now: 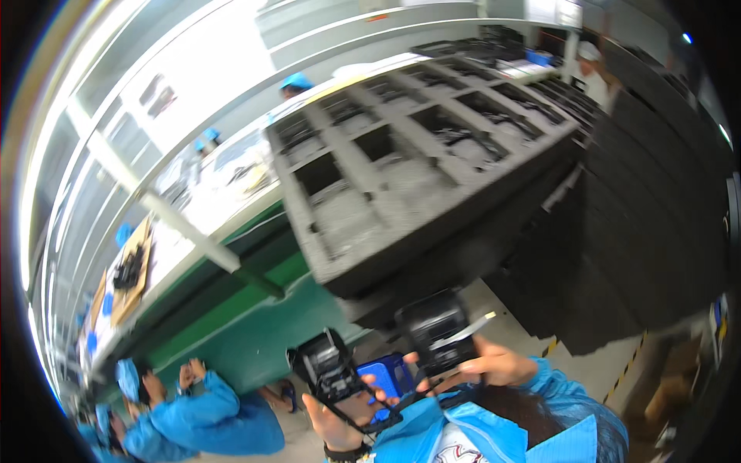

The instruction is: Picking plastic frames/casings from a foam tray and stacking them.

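Low in the head view, my left hand (340,423) holds a black boxy device (324,369) with a black strap or cable looping below it. What the device is, I cannot make out. A second, similar black device (434,328) is gripped in my right hand (500,364), close beside the first. Across its face runs a thin white strip (467,330). Just beyond both devices stands a dark grey foam tray (370,245) with several rectangular compartments. Some far compartments hold black parts; the near left ones show bare foam at the bottom.
A green-sided workbench (262,328) runs along the left under a white metal frame (177,220). Co-workers in blue (201,413) are at lower left. A blue bin (386,374) stands below my hands. Dark stacked trays (625,224) fill the right, with cardboard boxes (675,378) beyond.
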Motion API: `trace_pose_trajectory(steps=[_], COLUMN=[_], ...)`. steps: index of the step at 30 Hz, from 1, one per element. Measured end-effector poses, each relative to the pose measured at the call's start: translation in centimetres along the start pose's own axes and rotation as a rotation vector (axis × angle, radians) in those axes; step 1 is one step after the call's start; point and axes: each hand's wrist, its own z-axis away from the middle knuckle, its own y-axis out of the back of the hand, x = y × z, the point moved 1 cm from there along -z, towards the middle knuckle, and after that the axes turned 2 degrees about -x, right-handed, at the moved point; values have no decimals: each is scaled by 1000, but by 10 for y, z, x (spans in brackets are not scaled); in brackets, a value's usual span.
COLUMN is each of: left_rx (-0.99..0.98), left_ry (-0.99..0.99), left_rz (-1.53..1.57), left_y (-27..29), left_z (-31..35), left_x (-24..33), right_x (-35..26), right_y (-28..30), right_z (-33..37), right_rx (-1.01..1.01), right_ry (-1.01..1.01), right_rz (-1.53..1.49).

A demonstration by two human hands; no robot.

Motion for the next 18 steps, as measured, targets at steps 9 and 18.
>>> trace_pose_trajectory(steps=[9, 18], left_rx=[-217, 468], left_ry=[65, 86], left_rz=[146, -169], left_y=[-8, 159], left_z=[1, -58], left_x=[-31, -38], right_x=[72, 109], right_y=[14, 75], right_z=[53, 50], right_rx=[118, 478], right_ry=[110, 316], right_rz=[28, 108])
